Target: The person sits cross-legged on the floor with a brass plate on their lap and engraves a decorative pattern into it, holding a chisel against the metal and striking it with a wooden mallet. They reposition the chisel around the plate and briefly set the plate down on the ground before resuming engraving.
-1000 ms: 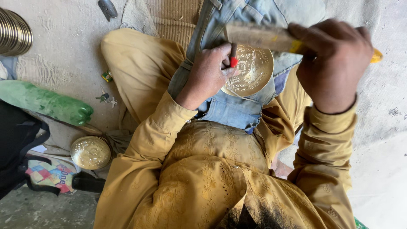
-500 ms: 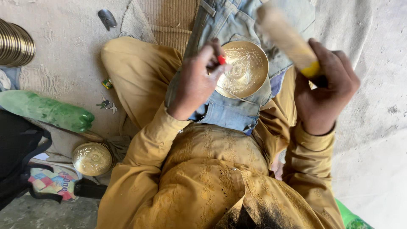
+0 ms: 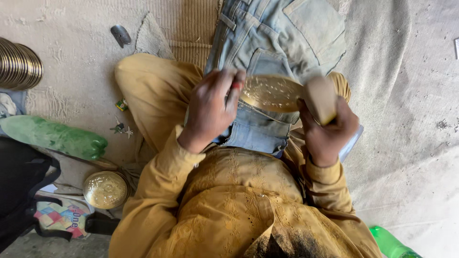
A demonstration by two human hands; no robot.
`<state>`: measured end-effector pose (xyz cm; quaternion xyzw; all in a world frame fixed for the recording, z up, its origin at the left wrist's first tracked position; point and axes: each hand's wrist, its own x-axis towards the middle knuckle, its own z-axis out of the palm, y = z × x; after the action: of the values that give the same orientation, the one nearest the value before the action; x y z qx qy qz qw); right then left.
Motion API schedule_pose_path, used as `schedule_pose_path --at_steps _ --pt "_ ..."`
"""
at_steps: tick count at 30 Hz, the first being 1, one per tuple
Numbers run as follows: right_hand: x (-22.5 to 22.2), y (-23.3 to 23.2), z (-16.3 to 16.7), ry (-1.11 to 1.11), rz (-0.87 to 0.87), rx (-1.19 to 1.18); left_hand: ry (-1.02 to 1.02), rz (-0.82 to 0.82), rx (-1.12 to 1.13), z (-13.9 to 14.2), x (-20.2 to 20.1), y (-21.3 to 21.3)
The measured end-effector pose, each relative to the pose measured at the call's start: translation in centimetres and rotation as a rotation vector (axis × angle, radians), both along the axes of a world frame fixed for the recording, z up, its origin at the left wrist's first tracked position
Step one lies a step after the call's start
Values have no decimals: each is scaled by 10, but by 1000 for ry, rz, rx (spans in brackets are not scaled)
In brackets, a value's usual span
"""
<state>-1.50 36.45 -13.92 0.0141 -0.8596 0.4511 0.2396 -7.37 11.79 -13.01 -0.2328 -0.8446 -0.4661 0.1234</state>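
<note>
- Left hand (image 3: 210,107): fingers curled and pinched around a small tool with a red tip (image 3: 236,86). Only the red bit shows between the fingertips; the rest of the tool is hidden by the hand.
- Red tip sits right at the near rim of the brass bowl (image 3: 270,92). Touching or just short of it: cannot tell.
- Brass bowl: round, gold-coloured, dotted pattern on the visible face. It lies between the two hands, tilted, resting on folded blue jeans (image 3: 282,38) spread across the lap.
- Right hand (image 3: 327,131): clenched around a pale wooden block or handle (image 3: 319,98), which stands above the fist and is motion-blurred. Its end overlaps the far edge of the bowl; contact cannot be judged through the blur.
- Both forearms are in mustard-yellow sleeves. The person sits cross-legged, and the bowl sits just beyond the knuckles of both hands.
- Well away from the left-hand grip, on the floor beyond the elbow: a second brass bowl (image 3: 105,189), same dotted finish, lying flat.
- Near that bowl: a green plastic bottle (image 3: 52,136) on its side, a patterned cloth item (image 3: 60,215) and a dark bag (image 3: 21,186).
- Farther out on the same side: a stack of metal discs (image 3: 19,64) at the frame edge.
- Below the right elbow, at the frame corner: part of another green bottle (image 3: 389,243).
- Floor under everything: grey matting (image 3: 411,119), dusty.
</note>
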Motion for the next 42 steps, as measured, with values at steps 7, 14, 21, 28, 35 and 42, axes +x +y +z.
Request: schedule_pose_path --at_steps 7,14,21,28,35,42 --pt "-38 14 -23 -158 101 -64 -127 24 -177 -10 -4 1" --pt "-65 17 -17 -203 256 -48 -142 21 -124 -10 -6 -2" --pt "-63 0 -26 11 186 -6 -113 96 -275 -15 -18 -1" --pt "-33 1 -33 -195 43 -173 -100 23 -275 -19 -14 -11" --pt "-35 12 -39 -132 34 -186 -40 -70 -232 -24 -13 -1" --pt "10 18 -21 -282 71 -390 -219 -333 126 -43 -45 39"
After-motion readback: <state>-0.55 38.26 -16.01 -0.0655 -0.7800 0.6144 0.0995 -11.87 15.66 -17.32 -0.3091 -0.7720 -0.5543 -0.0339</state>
